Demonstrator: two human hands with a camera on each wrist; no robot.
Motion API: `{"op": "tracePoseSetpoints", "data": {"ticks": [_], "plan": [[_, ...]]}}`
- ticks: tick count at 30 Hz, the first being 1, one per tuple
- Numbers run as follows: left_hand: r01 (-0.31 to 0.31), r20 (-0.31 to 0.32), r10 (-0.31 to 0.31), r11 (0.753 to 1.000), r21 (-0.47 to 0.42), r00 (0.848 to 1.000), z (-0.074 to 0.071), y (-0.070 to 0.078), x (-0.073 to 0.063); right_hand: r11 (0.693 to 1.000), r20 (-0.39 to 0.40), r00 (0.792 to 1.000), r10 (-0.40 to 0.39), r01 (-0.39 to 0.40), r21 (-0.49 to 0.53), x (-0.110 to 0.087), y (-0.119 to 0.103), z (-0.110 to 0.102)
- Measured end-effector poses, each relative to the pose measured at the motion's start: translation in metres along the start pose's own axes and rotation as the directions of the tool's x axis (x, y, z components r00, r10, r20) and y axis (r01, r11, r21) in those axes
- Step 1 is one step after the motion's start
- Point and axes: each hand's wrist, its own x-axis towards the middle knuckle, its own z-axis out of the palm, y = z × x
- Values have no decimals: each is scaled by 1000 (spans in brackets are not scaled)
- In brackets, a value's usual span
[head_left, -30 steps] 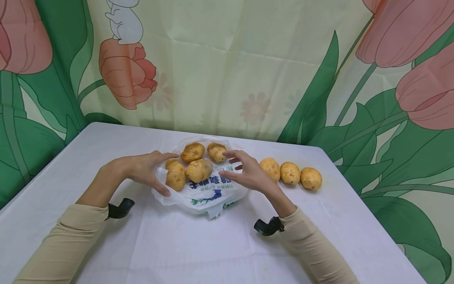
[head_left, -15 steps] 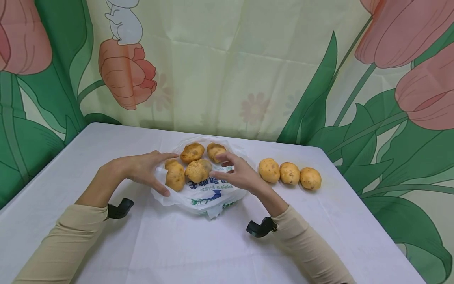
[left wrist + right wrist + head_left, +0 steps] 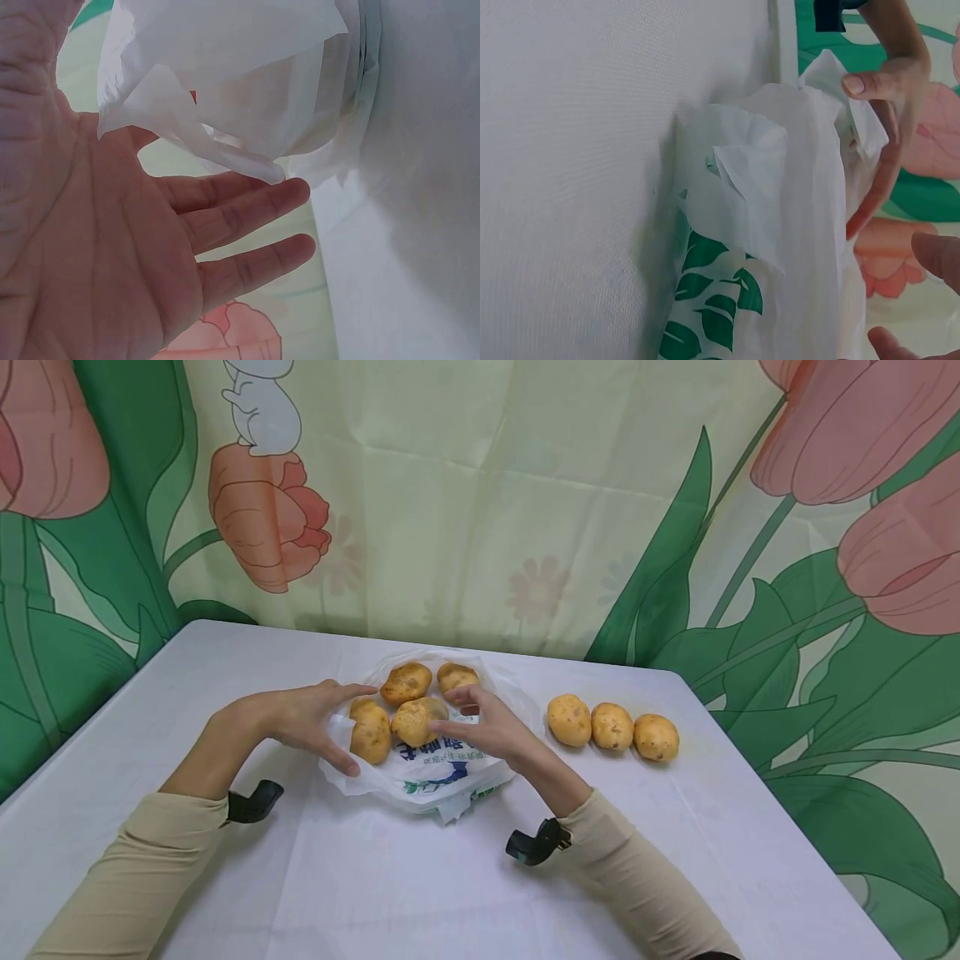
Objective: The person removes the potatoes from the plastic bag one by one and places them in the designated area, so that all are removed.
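From the head view, we have four potatoes (image 3: 420,721) in the spread white bag (image 3: 442,785), lying between our hands, which are well apart: the left hand (image 3: 303,718), fingers spread, beside the leftmost potato, and the right hand (image 3: 487,727) over the bag, thumb and fingers parted; we cannot tell whether it touches a potato. Three more potatoes (image 3: 612,726) sit on the desk (image 3: 375,893) beyond the right hand. In the left wrist view, we find straight fingers against the bag's edge. In the right wrist view, the bag stands between our hands.

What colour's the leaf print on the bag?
Green leaf print on the bag, clearest in the right wrist view.
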Motion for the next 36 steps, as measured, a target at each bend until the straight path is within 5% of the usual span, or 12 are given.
{"op": "tracePoseSetpoints", "data": {"ticks": [36], "plan": [[1,4,-1,1000,10,1000,0,1,1,998,23,1000,14,-12,-65,25,-10,32]]}}
